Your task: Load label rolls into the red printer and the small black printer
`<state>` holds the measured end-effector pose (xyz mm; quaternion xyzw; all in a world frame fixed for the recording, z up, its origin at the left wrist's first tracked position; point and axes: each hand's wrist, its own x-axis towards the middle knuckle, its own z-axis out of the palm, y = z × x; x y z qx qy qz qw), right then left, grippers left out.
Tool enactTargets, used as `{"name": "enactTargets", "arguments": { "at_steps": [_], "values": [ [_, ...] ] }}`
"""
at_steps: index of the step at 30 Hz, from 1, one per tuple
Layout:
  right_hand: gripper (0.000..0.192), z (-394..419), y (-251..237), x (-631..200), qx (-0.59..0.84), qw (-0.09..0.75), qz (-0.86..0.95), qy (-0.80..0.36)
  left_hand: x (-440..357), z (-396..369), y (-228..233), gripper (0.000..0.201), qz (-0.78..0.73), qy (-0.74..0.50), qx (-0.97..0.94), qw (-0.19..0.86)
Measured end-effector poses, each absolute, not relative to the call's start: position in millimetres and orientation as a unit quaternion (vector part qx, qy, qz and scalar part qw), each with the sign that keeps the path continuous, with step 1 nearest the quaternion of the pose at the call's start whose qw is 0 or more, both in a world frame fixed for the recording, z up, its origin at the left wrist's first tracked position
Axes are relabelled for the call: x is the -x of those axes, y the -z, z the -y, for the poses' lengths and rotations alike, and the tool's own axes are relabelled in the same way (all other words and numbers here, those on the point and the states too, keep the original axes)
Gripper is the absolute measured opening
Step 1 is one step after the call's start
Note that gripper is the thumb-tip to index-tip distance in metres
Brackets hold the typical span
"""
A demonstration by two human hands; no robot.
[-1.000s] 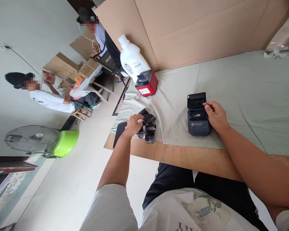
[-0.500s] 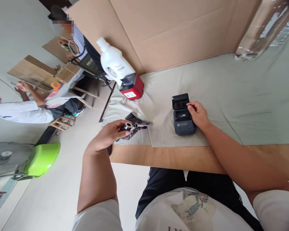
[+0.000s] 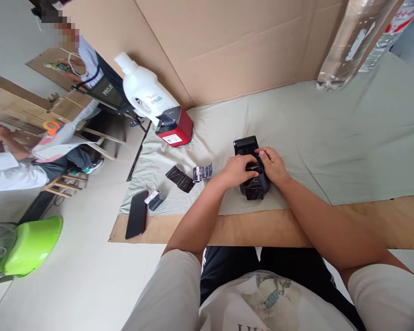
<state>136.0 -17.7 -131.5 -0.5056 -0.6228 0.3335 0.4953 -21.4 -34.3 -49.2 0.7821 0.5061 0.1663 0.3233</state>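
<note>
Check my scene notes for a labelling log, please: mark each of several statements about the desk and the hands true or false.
1. Both hands are on the dark grey label printer. True: the left hand and the right hand meet over it.
2. The printer's lid is shut. False: the lid stands open behind the hands.
3. A black phone lies at the left end of the table. True.
4. The white bottle lies flat on the cloth. False: it stands, behind the red device.
5. The red device is touching the grey printer. False: bare cloth lies between them.
</note>
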Motion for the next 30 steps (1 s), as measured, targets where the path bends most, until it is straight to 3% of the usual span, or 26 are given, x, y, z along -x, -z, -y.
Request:
{"name": "enactTargets", "arguments": {
  "at_steps": [4, 9, 13, 16, 20, 25, 30],
  "values": [
    [0.053, 17.7, 131.3, -135.3, 0.51, 0.496, 0.619, -0.332, 25.1, 37.1, 53.0, 0.03, -0.496, -0.122, -0.819, 0.262],
    [0.051, 18.5, 129.9, -135.0, 0.513, 0.491, 0.621, -0.333, 56.6, 41.3, 60.0, 0.029, -0.534, -0.217, -0.803, 0.151],
    [0.045, 19.5, 128.1, -134.3, 0.525, 0.479, 0.616, -0.34, 109.4, 51.4, 57.8, 0.028, -0.658, -0.054, -0.748, 0.063],
    [0.039, 20.1, 126.5, -133.7, 0.527, 0.48, 0.611, -0.344, 142.0, 66.2, 48.9, 0.039, -0.667, 0.071, -0.737, 0.083],
    [0.031, 20.2, 126.0, -133.3, 0.523, 0.475, 0.599, -0.378, 153.5, 82.0, 36.8, 0.045, -0.674, 0.13, -0.721, 0.097],
    [0.035, 21.9, 124.9, -131.1, 0.516, 0.491, 0.571, -0.407, 116.6, 72.4, 45.0, 0.021, -0.642, -0.068, -0.751, 0.141],
    [0.052, 23.3, 119.6, -131.5, 0.495, 0.559, 0.466, -0.476, 62.4, 50.1, 78.5, 0.046, -0.575, -0.408, -0.64, 0.305]
  ]
}}
